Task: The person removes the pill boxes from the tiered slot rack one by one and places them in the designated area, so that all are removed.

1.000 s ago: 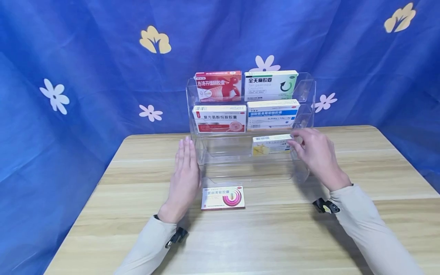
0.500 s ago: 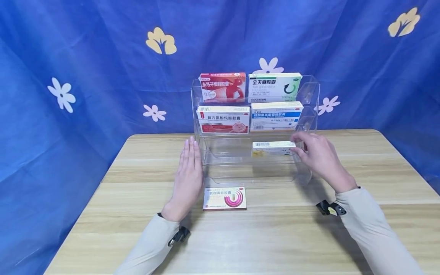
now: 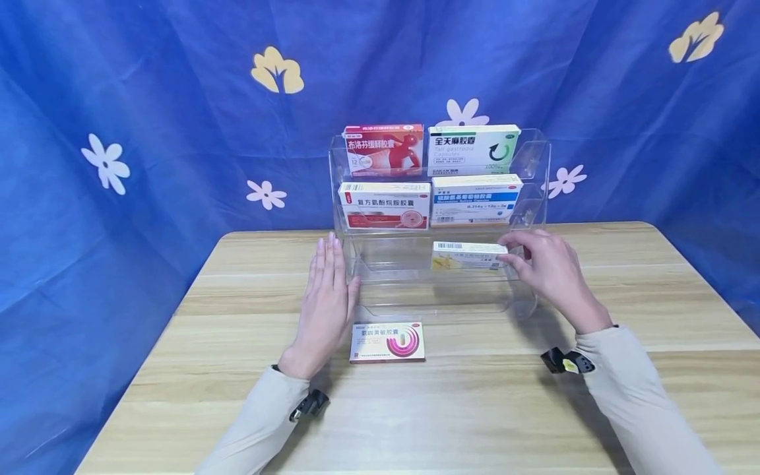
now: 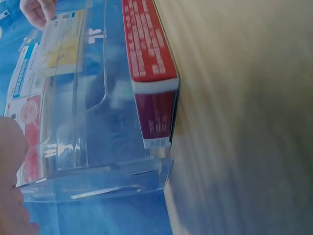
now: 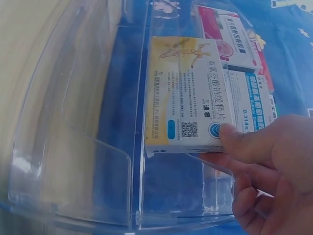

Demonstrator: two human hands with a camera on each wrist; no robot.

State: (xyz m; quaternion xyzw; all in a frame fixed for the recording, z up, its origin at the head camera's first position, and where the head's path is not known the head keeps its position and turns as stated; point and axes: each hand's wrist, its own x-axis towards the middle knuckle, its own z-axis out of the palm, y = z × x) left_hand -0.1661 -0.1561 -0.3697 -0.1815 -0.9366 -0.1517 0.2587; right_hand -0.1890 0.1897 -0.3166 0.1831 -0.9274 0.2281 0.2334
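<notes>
My right hand (image 3: 549,274) pinches the right end of a white and yellow medicine box (image 5: 183,93) between thumb and fingers. That box sits low in the third tier of a clear acrylic display rack (image 3: 392,254), on its right side. Along the rack's left side my left hand (image 3: 325,303) lies with fingers straight and together, the thumb at the rack's edge. On the table in front of the rack lies a white medicine box with pink rings (image 3: 388,342); its red side faces the left wrist view.
Upper tiers hold a red box (image 3: 384,152), a green and white box (image 3: 473,150), a white and red box (image 3: 384,206) and a blue and white box (image 3: 476,200). The wooden table (image 3: 475,409) ends at a blue curtain (image 3: 178,119).
The white and yellow box has gone lower into the third tier, still in my right hand's pinch. My left thumb has spread from the fingers toward the rack. The head view has shifted slightly.
</notes>
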